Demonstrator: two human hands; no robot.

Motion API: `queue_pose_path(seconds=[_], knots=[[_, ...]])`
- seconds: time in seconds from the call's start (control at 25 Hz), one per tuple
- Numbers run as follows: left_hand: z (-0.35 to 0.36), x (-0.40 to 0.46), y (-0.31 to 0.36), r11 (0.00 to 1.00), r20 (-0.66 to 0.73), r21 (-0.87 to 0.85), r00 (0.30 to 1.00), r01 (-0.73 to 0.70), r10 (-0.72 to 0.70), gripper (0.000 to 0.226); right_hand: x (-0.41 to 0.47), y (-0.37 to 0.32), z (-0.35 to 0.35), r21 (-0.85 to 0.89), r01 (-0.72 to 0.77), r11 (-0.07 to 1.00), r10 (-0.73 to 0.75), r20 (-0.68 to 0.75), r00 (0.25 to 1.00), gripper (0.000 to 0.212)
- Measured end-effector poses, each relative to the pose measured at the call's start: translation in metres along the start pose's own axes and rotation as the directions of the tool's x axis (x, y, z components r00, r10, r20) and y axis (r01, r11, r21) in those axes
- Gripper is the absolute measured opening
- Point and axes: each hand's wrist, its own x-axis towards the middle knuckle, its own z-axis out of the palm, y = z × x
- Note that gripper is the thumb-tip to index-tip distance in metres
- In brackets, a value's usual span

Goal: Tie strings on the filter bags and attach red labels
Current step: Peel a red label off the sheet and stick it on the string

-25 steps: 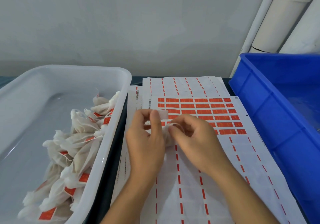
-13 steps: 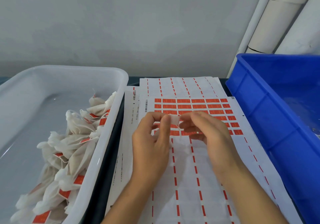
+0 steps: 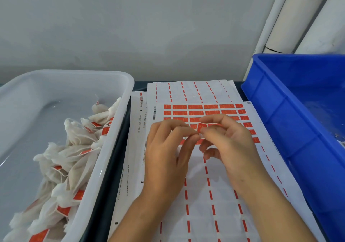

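My left hand (image 3: 166,154) and my right hand (image 3: 225,141) meet fingertip to fingertip above the label sheet (image 3: 211,111). Between them stands a small red label (image 3: 202,126), pinched by my right thumb and forefinger; my left fingertips pinch a bit of white at its lower edge. Whether that white bit is string or bag cloth I cannot tell. The sheet has rows of red labels at its far end and bare backing nearer me. Several tied white filter bags (image 3: 74,157) with red labels lie in the white tub (image 3: 104,167) on the left.
A blue crate (image 3: 291,122) stands close on the right, its wall beside my right wrist. More label sheets (image 3: 190,90) lie stacked behind the top one. White tubes (image 3: 291,17) lean against the grey wall at the back right.
The white filter bag bunched between my hands a second ago is out of sight. A red label now stands upright between my fingertips, and both hands have shifted slightly to the right.
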Motion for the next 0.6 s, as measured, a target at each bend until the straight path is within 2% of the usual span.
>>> queue_pose_path(seconds=[0.04, 0.12, 0.2, 0.24, 0.36, 0.48, 0.6], knots=[[0.000, 0.000, 0.000, 1.000, 0.013, -0.017, 1.000, 0.022, -0.022, 0.025, 0.000, 0.001, -0.001, 0.005, 0.001, 1.000, -0.001, -0.021, 1.000, 0.015], [-0.002, 0.000, 0.000, 0.981, 0.040, -0.057, 0.983, 0.184, -0.182, 0.038, 0.002, 0.005, -0.005, 0.030, 0.005, 1.000, -0.003, -0.072, 0.997, 0.013], [-0.002, 0.002, -0.006, 0.920, 0.054, -0.006, 0.919, 0.392, -0.391, 0.046, 0.002, 0.009, -0.008, 0.026, -0.007, 1.000, 0.010, -0.095, 0.995, 0.013], [-0.003, 0.003, -0.010, 0.893, 0.067, 0.060, 0.891, 0.446, -0.449, 0.049, 0.002, 0.011, -0.009, 0.015, -0.017, 1.000, 0.018, -0.092, 0.996, 0.013], [-0.001, 0.001, -0.019, 0.883, 0.120, 0.147, 0.878, 0.446, -0.463, 0.033, -0.001, 0.015, -0.008, -0.048, -0.059, 0.997, 0.057, -0.048, 0.997, 0.009], [-0.003, 0.000, -0.018, 0.923, 0.089, 0.143, 0.924, 0.356, -0.371, 0.008, -0.003, 0.018, -0.005, -0.086, -0.102, 0.991, 0.104, 0.024, 0.994, 0.008], [-0.004, 0.001, -0.015, 0.932, 0.149, -0.022, 0.923, 0.362, -0.355, 0.003, -0.005, 0.018, -0.002, -0.088, -0.100, 0.991, 0.108, 0.094, 0.990, 0.012]])
